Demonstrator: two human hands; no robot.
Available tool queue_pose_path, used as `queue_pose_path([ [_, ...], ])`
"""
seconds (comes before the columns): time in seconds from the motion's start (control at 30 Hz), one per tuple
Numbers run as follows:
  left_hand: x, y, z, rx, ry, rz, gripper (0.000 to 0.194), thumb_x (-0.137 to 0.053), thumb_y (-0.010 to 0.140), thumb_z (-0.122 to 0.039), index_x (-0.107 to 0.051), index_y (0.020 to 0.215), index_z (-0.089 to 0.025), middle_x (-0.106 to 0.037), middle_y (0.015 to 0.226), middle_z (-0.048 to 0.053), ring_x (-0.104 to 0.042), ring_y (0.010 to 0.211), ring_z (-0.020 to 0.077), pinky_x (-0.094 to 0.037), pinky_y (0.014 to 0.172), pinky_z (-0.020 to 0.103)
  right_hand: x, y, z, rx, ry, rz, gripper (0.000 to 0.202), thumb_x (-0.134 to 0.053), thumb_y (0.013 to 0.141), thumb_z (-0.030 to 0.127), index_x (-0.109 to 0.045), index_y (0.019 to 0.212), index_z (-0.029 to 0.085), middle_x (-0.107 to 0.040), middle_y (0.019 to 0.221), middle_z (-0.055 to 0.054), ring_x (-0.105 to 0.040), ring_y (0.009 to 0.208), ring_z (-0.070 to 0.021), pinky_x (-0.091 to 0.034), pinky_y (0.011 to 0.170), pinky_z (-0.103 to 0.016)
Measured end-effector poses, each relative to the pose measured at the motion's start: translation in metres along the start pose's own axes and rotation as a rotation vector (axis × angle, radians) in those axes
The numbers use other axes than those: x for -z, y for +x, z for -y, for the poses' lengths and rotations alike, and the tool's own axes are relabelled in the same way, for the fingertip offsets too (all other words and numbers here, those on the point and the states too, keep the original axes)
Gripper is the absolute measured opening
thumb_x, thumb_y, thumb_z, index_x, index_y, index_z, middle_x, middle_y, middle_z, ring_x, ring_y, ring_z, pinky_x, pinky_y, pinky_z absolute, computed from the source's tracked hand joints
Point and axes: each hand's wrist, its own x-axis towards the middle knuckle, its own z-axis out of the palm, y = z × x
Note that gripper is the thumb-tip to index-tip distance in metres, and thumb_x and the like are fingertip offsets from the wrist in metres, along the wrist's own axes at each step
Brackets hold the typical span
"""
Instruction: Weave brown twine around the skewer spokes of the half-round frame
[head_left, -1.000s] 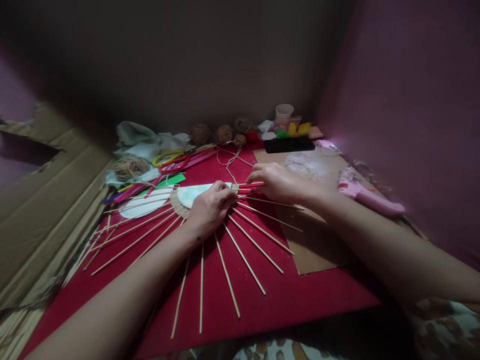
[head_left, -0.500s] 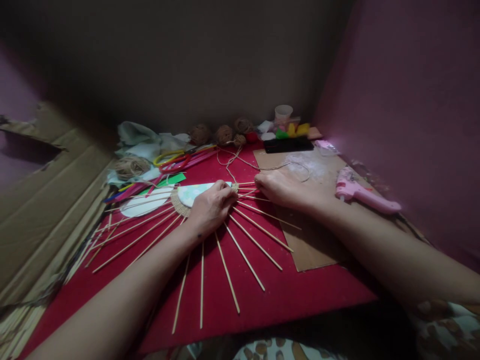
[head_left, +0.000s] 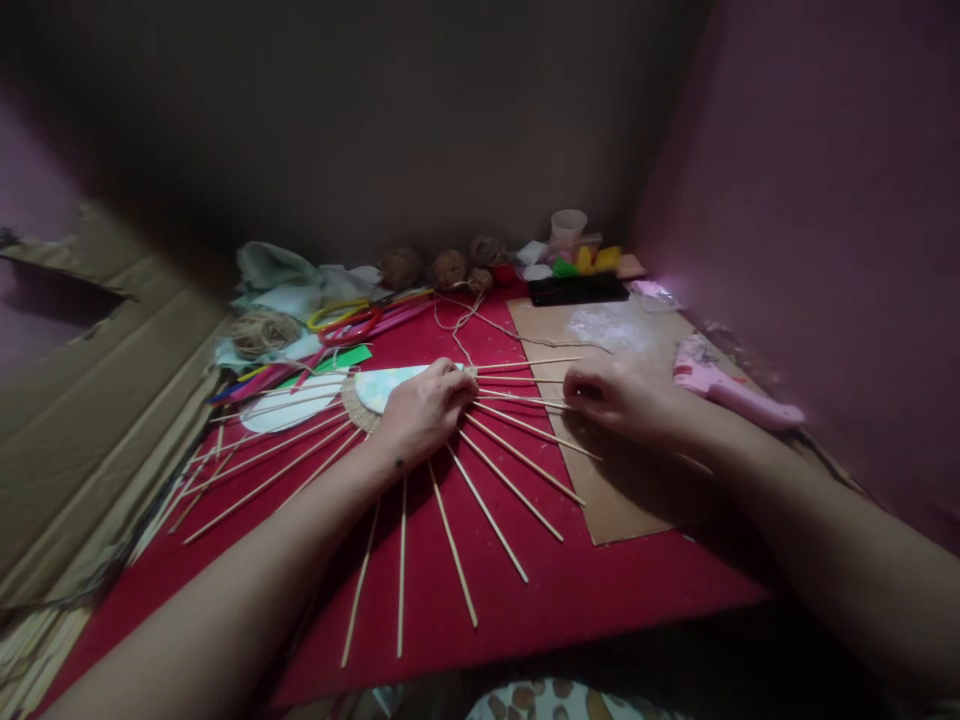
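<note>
My left hand [head_left: 427, 400] grips the right part of a half-round piece [head_left: 367, 385], which has a pale patterned face and a woven twine border. Thin wooden sticks [head_left: 491, 525] fan out from that border over the red surface. Off to the right, my right hand [head_left: 619, 392] is closed beside the tips of the right-hand sticks. Twine [head_left: 540, 337] runs from the back toward this hand and appears pinched in its fingers, though the fingertips are partly hidden. A white oval piece [head_left: 289, 408] lies under the left-hand sticks.
Twine balls [head_left: 450, 268], scissors [head_left: 345, 320] and cloth [head_left: 277, 275] line the back. A cardboard sheet [head_left: 622, 500], a black phone-like slab [head_left: 577, 290] and a pink glue gun [head_left: 735, 392] lie right. Walls stand behind and right; folded cardboard [head_left: 112, 380] rises left.
My right hand has moved right, away from the woven border, and turned so its curled fingers show. The twine's loop near it has shifted. My left hand stays in place.
</note>
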Motion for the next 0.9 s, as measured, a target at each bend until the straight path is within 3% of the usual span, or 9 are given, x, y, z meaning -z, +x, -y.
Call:
queue_pose_path([
  [0.2,0.006,0.016,-0.006,0.016,0.142,0.132,0.017,-0.048,0.089,-0.033,-0.062,0.092,-0.024,-0.062,0.092,0.002,-0.058,0.075,0.0174,-0.034,0.056,0.026,0.013,-0.016,-0.013,-0.002,0.111,0.150,0.011,-0.056,0.079,0.016,-0.066,0.077,0.019,-0.066,0.075,-0.002,-0.055,0.068,-0.0131,-0.036,0.061,-0.024],
  [0.4,0.010,0.027,-0.019,-0.028,0.294,0.231,0.017,-0.046,0.089,-0.027,-0.063,0.088,-0.025,-0.054,0.086,0.002,-0.051,0.061,0.0135,-0.023,0.050,0.026,0.027,-0.021,-0.013,-0.015,0.123,0.246,0.013,-0.056,0.075,0.011,-0.065,0.069,0.020,-0.066,0.070,0.000,-0.055,0.065,-0.0126,-0.036,0.059,-0.024],
  [0.63,0.005,0.023,-0.019,-0.005,0.361,0.188,0.017,-0.042,0.091,-0.029,-0.057,0.087,-0.021,-0.053,0.091,0.003,-0.047,0.056,0.0122,-0.019,0.047,0.026,0.024,-0.021,-0.010,-0.065,0.023,0.280,0.016,-0.055,0.077,0.016,-0.058,0.062,0.019,-0.061,0.064,-0.001,-0.050,0.059,-0.0120,-0.032,0.056,-0.025],
  [0.9,0.003,0.021,-0.015,-0.022,0.356,0.144,0.020,-0.041,0.092,-0.032,-0.056,0.086,-0.021,-0.052,0.092,0.003,-0.047,0.057,0.0117,-0.018,0.045,0.026,0.026,-0.020,-0.014,-0.092,-0.015,0.282,0.015,-0.054,0.078,0.016,-0.060,0.065,0.019,-0.064,0.067,-0.002,-0.052,0.060,-0.0129,-0.034,0.057,-0.026],
])
